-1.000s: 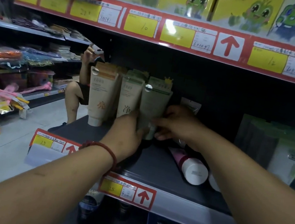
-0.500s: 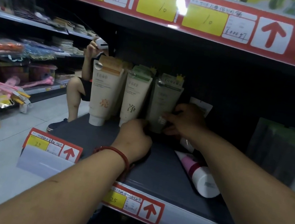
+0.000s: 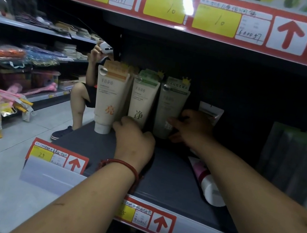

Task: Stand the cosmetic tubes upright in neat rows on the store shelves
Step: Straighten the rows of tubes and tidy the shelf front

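Observation:
Three cosmetic tubes stand upright, cap down, in a row at the back left of the dark shelf [image 3: 167, 182]: a cream tube with an orange top [image 3: 108, 98], a white tube with a green top [image 3: 141, 99] and a grey-green tube [image 3: 167, 106]. My left hand [image 3: 133, 143] curls around the base of the white-green tube and hides its cap. My right hand [image 3: 191, 127] grips the lower right side of the grey-green tube. A pink tube with a white cap [image 3: 207, 182] lies flat on the shelf under my right forearm.
Dark green packets [image 3: 294, 161] fill the shelf's right side, and a white packet [image 3: 210, 112] stands behind my right hand. Red and yellow price tags [image 3: 153, 219] line the shelf edge. Another person [image 3: 83, 102] crouches in the aisle to the left.
My left hand has slid left from the grey-green tube to the base of the white-green tube. My right hand stays on the grey-green tube. The view has moved closer.

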